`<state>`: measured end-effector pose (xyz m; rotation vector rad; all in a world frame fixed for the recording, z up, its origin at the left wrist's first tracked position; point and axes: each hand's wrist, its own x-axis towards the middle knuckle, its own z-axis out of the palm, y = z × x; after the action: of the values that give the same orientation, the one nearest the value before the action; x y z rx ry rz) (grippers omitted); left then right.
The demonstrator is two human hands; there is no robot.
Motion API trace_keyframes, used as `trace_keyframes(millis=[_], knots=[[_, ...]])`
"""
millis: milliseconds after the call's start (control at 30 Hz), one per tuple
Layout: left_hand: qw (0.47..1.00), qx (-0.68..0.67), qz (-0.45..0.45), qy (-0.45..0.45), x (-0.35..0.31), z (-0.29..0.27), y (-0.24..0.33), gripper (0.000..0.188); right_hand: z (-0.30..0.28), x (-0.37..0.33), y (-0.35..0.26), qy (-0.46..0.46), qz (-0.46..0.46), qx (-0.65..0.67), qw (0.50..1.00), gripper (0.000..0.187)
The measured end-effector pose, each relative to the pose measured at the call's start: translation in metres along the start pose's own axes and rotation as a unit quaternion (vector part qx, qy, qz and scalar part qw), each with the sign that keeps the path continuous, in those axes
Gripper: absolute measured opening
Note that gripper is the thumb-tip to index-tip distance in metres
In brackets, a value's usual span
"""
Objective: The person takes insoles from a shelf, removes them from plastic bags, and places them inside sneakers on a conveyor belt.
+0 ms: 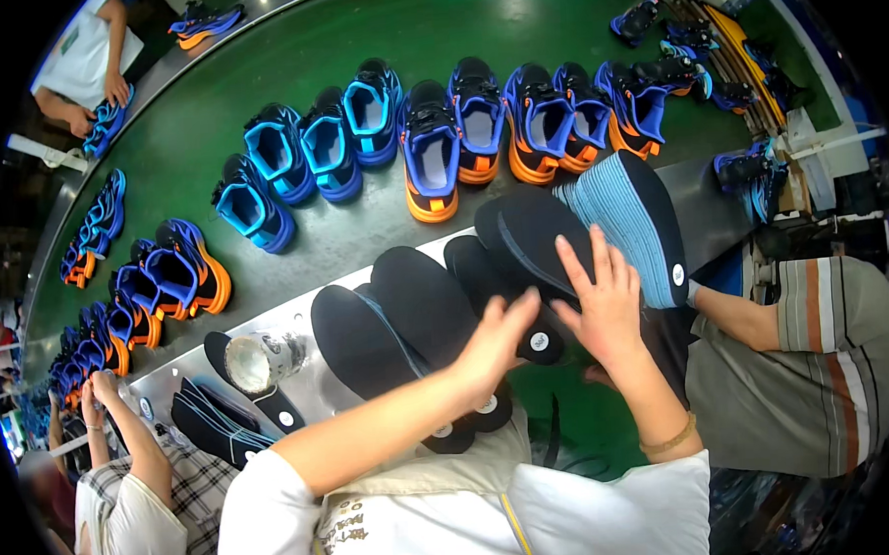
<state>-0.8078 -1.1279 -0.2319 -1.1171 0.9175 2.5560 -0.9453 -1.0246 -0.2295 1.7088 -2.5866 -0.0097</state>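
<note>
Both my hands are over a row of black insoles with round white labels at their heels. My left hand [492, 337] has its visible fingers stretched out beside a labelled insole heel [543, 347]; its other fingers are hidden. Fingers spread, my right hand [604, 295] reaches over the edge of a black insole pile [532, 236]. Just right of it stands a thick fanned stack of blue-edged insoles [626, 225]. More black insoles [421, 303] lie left of my left hand, their heels toward me.
Black, blue and orange sneakers [429, 154] line the green conveyor belt [335, 34] ahead. A whitish round container [260, 363] stands on the metal ledge [316, 402], near another insole bundle [208, 419]. Co-workers sit close on both sides; another person [93, 60] handles a shoe across the belt.
</note>
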Motion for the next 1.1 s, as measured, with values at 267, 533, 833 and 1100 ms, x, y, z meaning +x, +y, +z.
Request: trace_keyframes(millis=[267, 533, 833, 1100], knots=[[0.986, -0.113, 0.015, 0.119, 0.078, 0.016, 0.006, 0.115, -0.021, 0.045, 0.187, 0.049, 0.238, 0.484, 0.841, 0.074], [0.980, -0.132, 0.080, 0.123, 0.091, 0.038, 0.028, 0.108, 0.019, 0.059, 0.170, -0.253, 0.319, 0.764, 0.500, 0.049], [0.964, -0.197, 0.137, 0.110, 0.123, 0.051, 0.033, 0.102, 0.021, 0.055, 0.151, -0.251, 0.299, 0.784, 0.482, 0.049], [0.987, -0.140, 0.081, -0.008, 0.120, 0.040, 0.042, 0.101, 0.026, 0.057, 0.181, -0.251, 0.260, 0.726, 0.585, 0.054]])
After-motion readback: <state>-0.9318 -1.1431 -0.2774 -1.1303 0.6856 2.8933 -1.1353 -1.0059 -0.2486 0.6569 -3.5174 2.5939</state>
